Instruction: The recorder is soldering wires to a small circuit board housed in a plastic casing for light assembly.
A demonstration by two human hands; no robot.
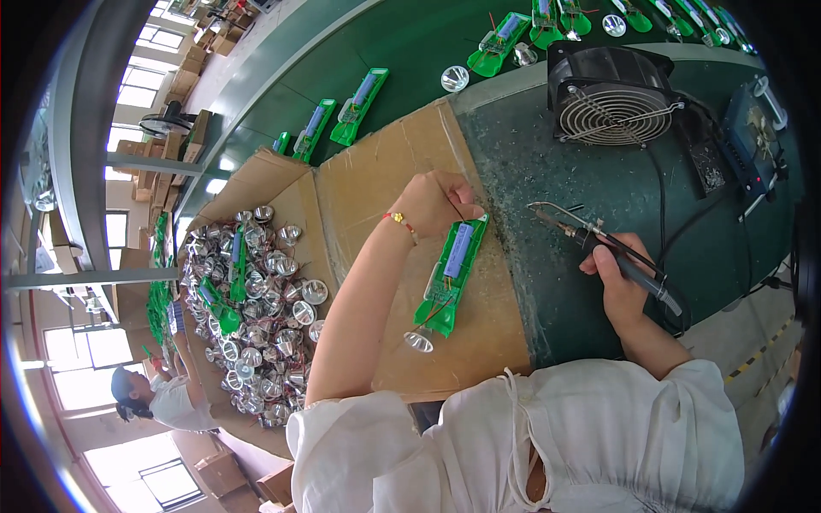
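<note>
1. Green plastic lamp housing (442, 320), long, narrow and shallow, lies slantwise on a scuffed sheet of brown cardboard (492, 329) between the two hands. It holds one smooth blue cylindrical cell (459, 250); any print on that is too small to make out.
2. One shiny cone-shaped reflector (418, 341) sits at the housing's lower end, with thin reddish wires (438, 310) running between the two.
3. The left hand (445, 203) is curled with its fingertips at the housing's upper end, by a thin dark wire; whether it pinches the wire or the plastic, I cannot tell. Its wrist wears one red cord bracelet (399, 219).
4. The right hand (617, 272) grasps one black-handled soldering iron (640, 274) with a slim curved metal tube alongside; the tip points toward the housing, apart from it.
5. Left of the cardboard sheet, a cardboard box (256, 182) holds a heap of silvery reflectors (256, 342), too many to count, with two green housings (224, 318) on top.
6. Beyond, three more housings (349, 124) lie at left on a smooth green surface (402, 64), and at least six at right.
7. One black fan (612, 115) with a ringed metal guard stands near one blue box (753, 144).
</note>
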